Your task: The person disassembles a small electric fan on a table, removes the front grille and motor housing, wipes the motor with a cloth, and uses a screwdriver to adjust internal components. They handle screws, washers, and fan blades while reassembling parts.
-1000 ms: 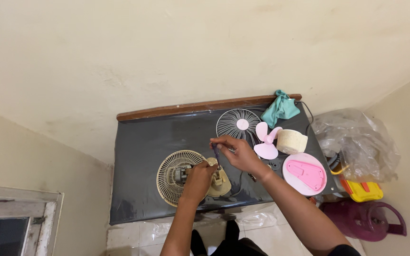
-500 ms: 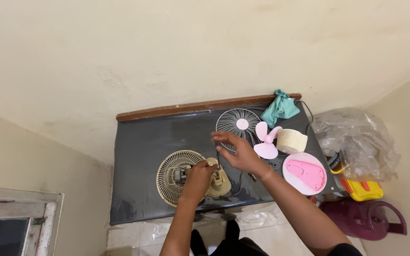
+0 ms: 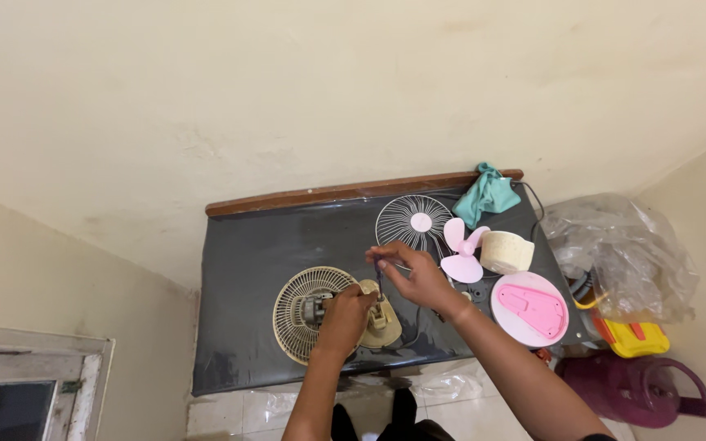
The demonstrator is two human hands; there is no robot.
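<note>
- Dark tabletop (image 3: pixel 247 261): its left half is lying bare; a wooden strip is running along the far edge by the wall.
- Cream fan guard with motor (image 3: pixel 308 314): sitting near the front edge.
- Left hand (image 3: pixel 345 318): resting on the motor housing, grip curled around it.
- Right hand (image 3: pixel 414 273): grip pinching a thin screwdriver (image 3: pixel 380 282), tip pointing down at the motor.
- White front grille (image 3: pixel 414 222), pink blade (image 3: pixel 462 249), cream ring (image 3: pixel 507 251), round base (image 3: pixel 529 309): crowding the right side.
- Clear plastic bag (image 3: pixel 623 253): lying beyond the right edge; contents unclear.
</note>
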